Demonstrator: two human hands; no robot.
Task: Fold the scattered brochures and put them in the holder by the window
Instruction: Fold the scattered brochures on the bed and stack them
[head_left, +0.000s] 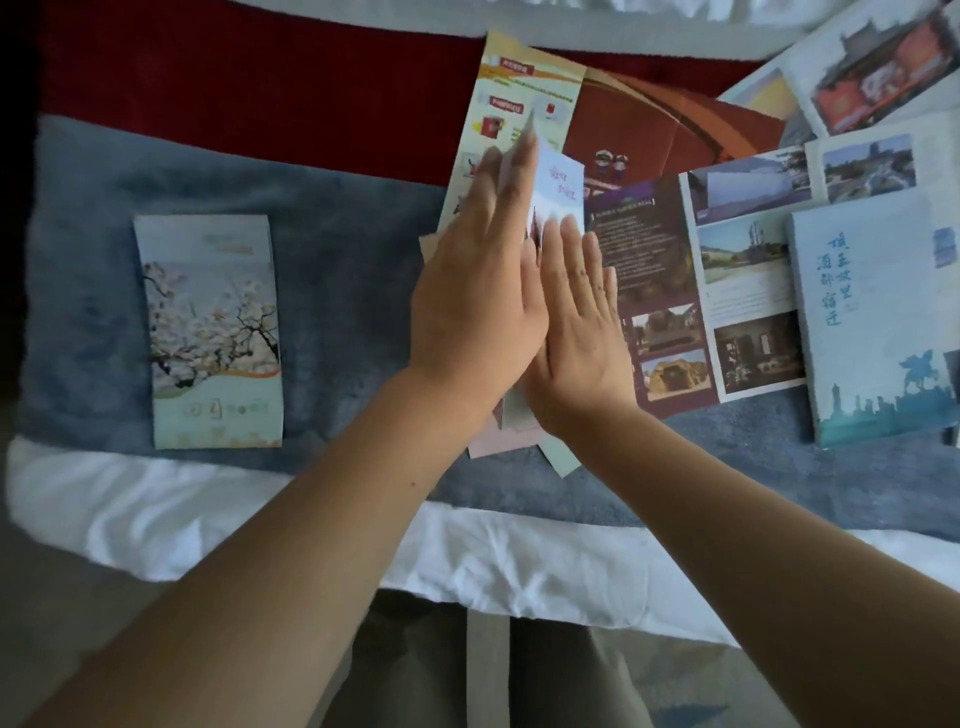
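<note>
Forearms come in from the bottom edge over a white sheet (260, 514) and onto a grey blanket (337, 260). The left hand (478, 291) and right hand (576, 322) lie side by side, touching, at the middle of the blanket. Both are flat, fingers straight and close together, pressing on a pale brochure (560, 182) whose top pokes out beyond the fingertips. The left hand is motion-blurred. Well to the left lies a folded blossom brochure (213, 332), alone on the blanket. Just right of the hands is an opened purple brochure (665, 291) with photographs, and beyond it a pale blue booklet (878, 322). Farther back, a yellow leaflet (514, 104) and a red-brown sheet (675, 124) overlap a red blanket (260, 78).
</note>
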